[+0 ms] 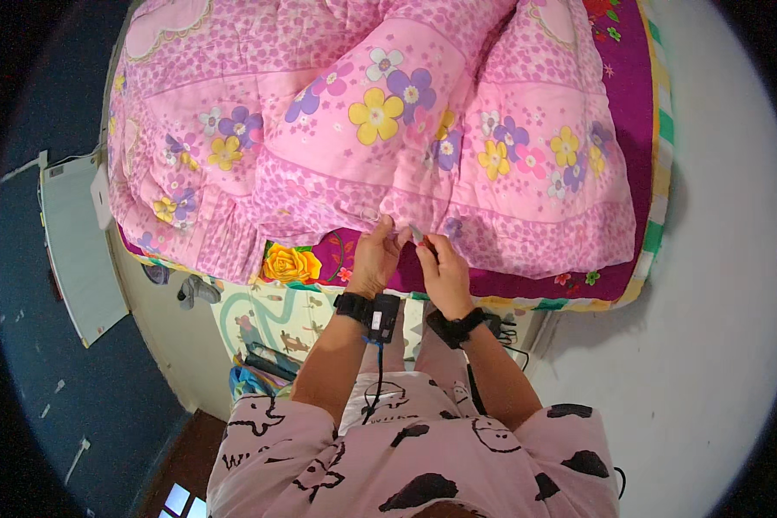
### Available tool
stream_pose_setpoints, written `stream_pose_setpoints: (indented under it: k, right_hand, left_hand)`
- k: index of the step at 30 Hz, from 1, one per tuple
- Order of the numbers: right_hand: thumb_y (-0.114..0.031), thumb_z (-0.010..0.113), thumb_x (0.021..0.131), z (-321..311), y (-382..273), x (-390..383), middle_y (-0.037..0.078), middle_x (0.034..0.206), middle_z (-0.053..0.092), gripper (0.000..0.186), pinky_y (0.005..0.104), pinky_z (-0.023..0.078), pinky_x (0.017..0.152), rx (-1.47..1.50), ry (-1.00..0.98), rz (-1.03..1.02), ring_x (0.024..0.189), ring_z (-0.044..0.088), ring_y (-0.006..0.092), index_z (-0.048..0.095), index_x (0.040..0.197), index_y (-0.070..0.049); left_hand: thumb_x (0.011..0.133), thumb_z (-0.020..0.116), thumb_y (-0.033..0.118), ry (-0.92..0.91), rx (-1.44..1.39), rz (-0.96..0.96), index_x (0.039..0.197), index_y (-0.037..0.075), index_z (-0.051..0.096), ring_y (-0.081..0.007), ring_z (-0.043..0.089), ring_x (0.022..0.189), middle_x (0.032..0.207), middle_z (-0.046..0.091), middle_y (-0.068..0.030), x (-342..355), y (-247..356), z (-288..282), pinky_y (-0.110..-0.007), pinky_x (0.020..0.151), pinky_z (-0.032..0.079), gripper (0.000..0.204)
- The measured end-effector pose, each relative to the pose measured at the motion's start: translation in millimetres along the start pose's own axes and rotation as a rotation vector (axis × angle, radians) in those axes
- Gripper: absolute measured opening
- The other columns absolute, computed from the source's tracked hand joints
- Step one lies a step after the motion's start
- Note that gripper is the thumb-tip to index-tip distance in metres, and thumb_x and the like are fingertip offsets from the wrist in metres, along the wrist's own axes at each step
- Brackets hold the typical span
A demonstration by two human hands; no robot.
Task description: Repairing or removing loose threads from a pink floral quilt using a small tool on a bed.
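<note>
A pink quilt [518, 207] with yellow, purple and white flowers lies bunched over the bed. At its near edge my left hand [377, 256] is closed, its thumb and fingers pinching the hem. Close beside it on the right, my right hand [445, 274] grips a small tool [418, 235] with a red and dark handle and a pale pointed tip. That tip points up toward the quilt's edge, near my left fingertips. Most of the handle is hidden in my fingers, and I cannot tell the tool's exact kind. Black straps are around both wrists.
Under the quilt, a purple flowered sheet [527, 289] covers the bed. A patterned mat [276, 315] is on the floor below. Grey shoes [200, 292] and a white board [82, 250] stand to the left; a pale wall [708, 285] rises on the right.
</note>
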State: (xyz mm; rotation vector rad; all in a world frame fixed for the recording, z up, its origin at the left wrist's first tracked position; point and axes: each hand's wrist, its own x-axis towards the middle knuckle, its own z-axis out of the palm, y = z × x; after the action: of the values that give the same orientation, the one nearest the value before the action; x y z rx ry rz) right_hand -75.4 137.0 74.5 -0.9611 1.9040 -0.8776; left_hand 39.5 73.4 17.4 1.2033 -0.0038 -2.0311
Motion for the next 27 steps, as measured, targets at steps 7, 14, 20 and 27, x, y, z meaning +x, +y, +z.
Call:
stream_pose_setpoints:
  k: [7, 14, 20, 27]
  right_hand:
    - [-0.022, 0.056, 0.084, 5.7, 7.6, 1.4, 0.017, 0.085, 0.062, 0.024, 0.0393, 0.047, 0.063, -0.084, 0.034, -0.059, 0.075, 0.06, 0.0347, 0.054, 0.101, -0.005]
    - [-0.02, 0.056, 0.085, 1.1, 15.4, 0.2, 0.015, 0.08, 0.061, 0.023, 0.0356, 0.046, 0.061, -0.074, 0.077, -0.057, 0.071, 0.06, 0.0308, 0.053, 0.101, -0.004]
    - [-0.019, 0.055, 0.086, 4.6, 14.4, 3.5, 0.015, 0.083, 0.061, 0.022, 0.0341, 0.047, 0.063, -0.045, 0.147, -0.087, 0.072, 0.06, 0.0291, 0.053, 0.101, -0.003]
    - [-0.017, 0.054, 0.086, 3.5, -8.0, 1.7, 0.011, 0.079, 0.061, 0.019, 0.034, 0.046, 0.062, 0.216, 0.257, -0.085, 0.07, 0.06, 0.0248, 0.052, 0.098, -0.003]
  left_hand:
    - [0.089, 0.053, 0.02, -0.108, -0.062, -0.025, 0.098, 0.005, 0.057, -0.0182, 0.057, 0.092, 0.097, 0.06, -0.0027, -19.5, -0.5, 12.1, -0.032, 0.08, 0.048, 0.018]
    - [0.089, 0.052, 0.016, -0.122, -0.076, -0.001, 0.096, 0.005, 0.057, -0.0182, 0.056, 0.092, 0.095, 0.057, -0.0016, -18.4, -3.5, 6.6, -0.036, 0.082, 0.049, 0.014]
    - [0.089, 0.053, 0.016, -0.111, -0.052, -0.031, 0.098, 0.003, 0.056, -0.0206, 0.057, 0.093, 0.098, 0.058, -0.0051, -22.6, -5.8, 13.4, -0.036, 0.083, 0.049, 0.016]
    - [0.091, 0.05, 0.021, -0.083, 0.042, 0.001, 0.098, 0.001, 0.054, -0.0226, 0.056, 0.095, 0.101, 0.057, -0.0071, -26.8, -13.6, 23.1, -0.036, 0.085, 0.047, 0.022]
